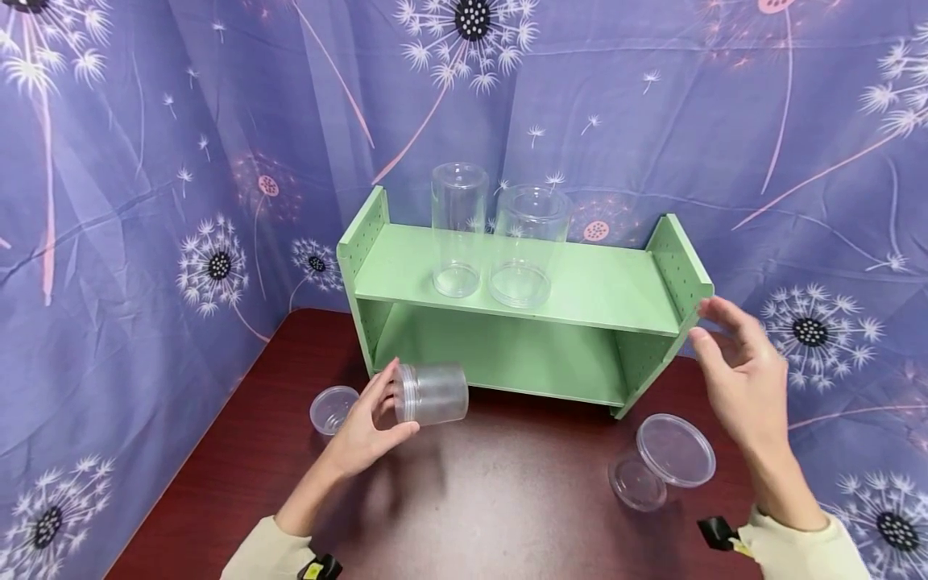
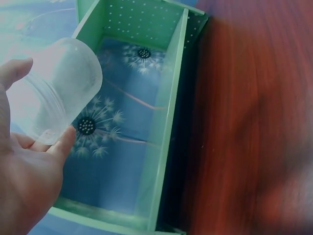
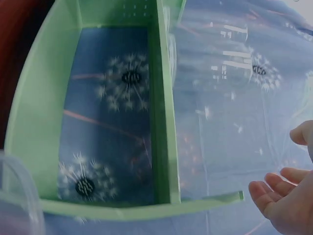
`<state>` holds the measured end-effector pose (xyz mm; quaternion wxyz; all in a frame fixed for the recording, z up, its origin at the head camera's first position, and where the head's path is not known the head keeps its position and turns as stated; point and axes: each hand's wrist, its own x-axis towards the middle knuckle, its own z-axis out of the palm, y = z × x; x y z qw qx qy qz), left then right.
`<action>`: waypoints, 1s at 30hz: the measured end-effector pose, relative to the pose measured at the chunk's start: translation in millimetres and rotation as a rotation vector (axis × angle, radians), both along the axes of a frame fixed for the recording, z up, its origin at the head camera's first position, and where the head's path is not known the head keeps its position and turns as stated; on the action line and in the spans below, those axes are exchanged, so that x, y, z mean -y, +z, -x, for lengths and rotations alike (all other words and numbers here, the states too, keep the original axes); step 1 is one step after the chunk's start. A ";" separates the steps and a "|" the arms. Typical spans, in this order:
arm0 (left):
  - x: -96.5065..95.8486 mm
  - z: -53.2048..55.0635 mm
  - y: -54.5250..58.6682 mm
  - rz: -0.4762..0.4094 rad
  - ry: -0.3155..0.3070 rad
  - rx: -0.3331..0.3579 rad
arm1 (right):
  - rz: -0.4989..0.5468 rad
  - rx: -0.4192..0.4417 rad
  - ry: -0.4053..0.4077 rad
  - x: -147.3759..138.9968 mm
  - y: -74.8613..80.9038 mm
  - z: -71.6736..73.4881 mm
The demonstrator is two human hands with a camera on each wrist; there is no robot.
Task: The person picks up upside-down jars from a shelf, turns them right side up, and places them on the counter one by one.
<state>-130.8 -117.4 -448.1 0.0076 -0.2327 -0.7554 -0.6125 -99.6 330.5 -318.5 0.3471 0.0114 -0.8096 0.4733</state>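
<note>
My left hand [image 1: 362, 431] grips a clear plastic jar [image 1: 438, 395] by its ridged rim end, thumb on one side and fingers on the other. The jar lies sideways in the air in front of the green shelf [image 1: 449, 366], its base pointing right. In the left wrist view the jar [image 2: 78, 73] overlaps the shelf's edge. By the shelf's right end panel [image 1: 681, 270] is my right hand [image 1: 750, 379], fingers loosely bent and nothing between them. Two clear jars, a taller narrow one [image 1: 459, 234] and a wider one [image 1: 528, 250], stand upright on the upper board.
Left of the shelf, a small clear container [image 1: 333, 407] stands on the dark red table [image 1: 478, 515]. At the right, a round clear lid-like disc [image 1: 676, 451] leans over another small clear round piece [image 1: 638, 483]. A purple dandelion-print cloth [image 1: 616, 121] hangs behind.
</note>
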 end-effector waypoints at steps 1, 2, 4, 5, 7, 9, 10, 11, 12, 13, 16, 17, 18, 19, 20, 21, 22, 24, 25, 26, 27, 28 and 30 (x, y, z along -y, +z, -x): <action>2.1 0.9 1.8 0.022 0.006 -0.003 | -0.015 -0.016 -0.014 -3.7 2.3 2.8; 4.2 1.8 3.6 0.043 0.010 -0.005 | -0.028 -0.031 -0.028 -7.4 4.4 5.8; 8.4 4.0 7.6 0.084 0.018 -0.011 | -0.055 -0.059 -0.048 -14.4 8.2 12.0; 10.5 5.2 9.9 0.101 0.022 -0.016 | -0.068 -0.069 -0.058 -17.7 9.9 15.4; 14.9 7.8 15.0 0.132 0.027 -0.025 | -0.101 -0.081 -0.074 -23.8 12.5 22.6; 19.9 10.1 20.5 0.174 0.038 -0.030 | -0.134 -0.076 -0.096 -28.7 13.9 29.3; 22.5 11.2 23.5 0.202 0.048 -0.035 | -0.150 -0.069 -0.107 -30.7 14.0 32.5; 25.2 12.5 26.4 0.227 0.054 -0.040 | -0.167 -0.062 -0.114 -32.4 13.9 35.7; 27.9 13.7 29.2 0.252 0.060 -0.042 | -0.183 -0.057 -0.119 -33.8 13.6 38.9; 30.4 14.8 32.2 0.276 0.066 -0.045 | -0.198 -0.051 -0.126 -34.7 13.3 41.9; 36.9 17.9 38.9 0.335 0.086 -0.058 | -0.228 -0.060 -0.112 -36.7 10.8 51.7; 38.7 18.9 40.1 0.340 0.085 -0.058 | -0.236 -0.067 -0.099 -36.8 9.6 55.1; 40.2 19.5 41.0 0.349 0.085 -0.056 | -0.243 -0.074 -0.087 -36.8 8.2 58.2; 41.4 20.1 41.5 0.359 0.086 -0.057 | -0.250 -0.079 -0.077 -36.6 6.5 61.1; 42.5 20.6 41.4 0.371 0.086 -0.058 | -0.257 -0.087 -0.067 -36.7 4.8 63.8; 43.5 21.2 40.9 0.384 0.086 -0.059 | -0.266 -0.090 -0.063 -36.6 3.1 66.2; 44.0 21.7 40.5 0.397 0.084 -0.062 | -0.274 -0.092 -0.060 -36.5 1.4 68.3; 44.7 23.2 39.1 0.428 0.081 -0.078 | -0.288 -0.092 -0.068 -36.9 -1.3 71.5; 44.9 24.2 38.4 0.445 0.079 -0.087 | -0.296 -0.090 -0.074 -37.1 -2.3 72.9; 45.2 25.1 37.8 0.461 0.078 -0.095 | -0.304 -0.088 -0.077 -37.4 -3.3 74.2; 45.3 26.0 37.4 0.475 0.076 -0.101 | -0.313 -0.086 -0.080 -37.5 -4.2 75.3; 45.2 26.9 37.3 0.486 0.074 -0.107 | -0.320 -0.083 -0.081 -37.4 -4.9 76.1; 45.1 28.4 37.1 0.515 0.070 -0.116 | -0.330 -0.082 -0.078 -36.8 -6.0 77.2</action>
